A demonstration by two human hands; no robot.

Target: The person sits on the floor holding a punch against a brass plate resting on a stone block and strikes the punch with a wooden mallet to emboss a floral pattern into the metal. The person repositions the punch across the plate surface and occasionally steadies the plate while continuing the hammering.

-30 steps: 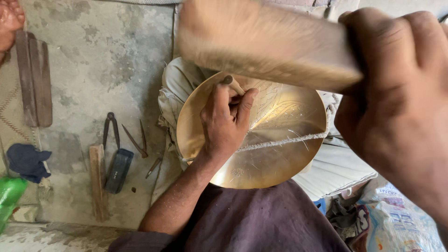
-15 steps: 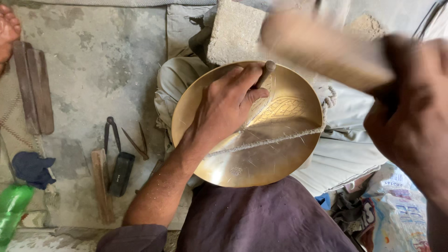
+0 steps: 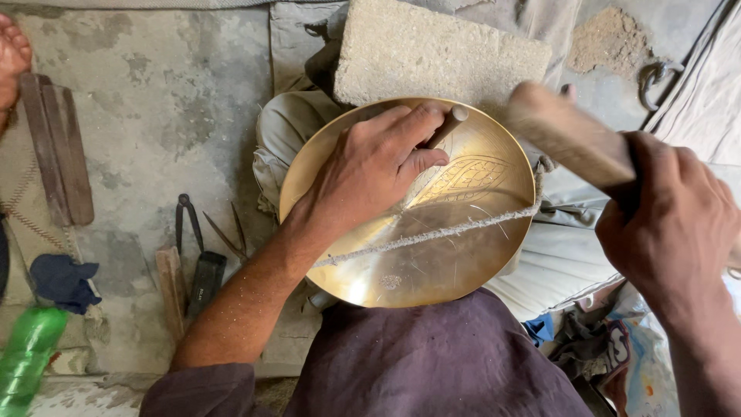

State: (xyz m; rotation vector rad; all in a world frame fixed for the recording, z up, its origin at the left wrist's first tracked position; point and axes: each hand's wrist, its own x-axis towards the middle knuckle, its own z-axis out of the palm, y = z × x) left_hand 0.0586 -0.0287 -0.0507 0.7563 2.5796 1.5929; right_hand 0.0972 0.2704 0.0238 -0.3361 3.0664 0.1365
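**Brass plate on my lap, punch and wooden mallet in hand**

Nearest to me is the dark purple cloth of my shirt (image 3: 432, 363), filling the bottom of the view. Just beyond it the round brass plate (image 3: 409, 262) rests on my lap, tilted slightly, its polished face up. A rough cord (image 3: 448, 230) runs straight across the plate from left to right, lying on the metal. Above the cord, a leaf-like pattern of fine lines (image 3: 467, 176) is cut into the brass.

My left hand (image 3: 370, 170) lies on the plate's upper left part, fingers curled and closed around a thin dark metal punch (image 3: 448, 127), whose blunt end sticks out past my fingertips toward the plate's far rim. My right hand (image 3: 671, 224) is raised off to the right of the plate, clenched tight around the handle of a wooden mallet (image 3: 567, 139); the mallet's head is blurred and hangs above the plate's right edge, close to the punch but apart from it.

Left of my lap, on the concrete floor (image 3: 154, 116), lie black pliers (image 3: 185, 224), a dark flat tool (image 3: 204, 278), a wooden stick (image 3: 171, 289), a blue rag (image 3: 62, 278) and a green plastic bottle (image 3: 27, 355). Farther off, two wooden strips (image 3: 58, 147) lie side by side. Beyond the plate's far rim sits a rough stone block (image 3: 432, 54), just touching or just behind the rim; I cannot tell which.
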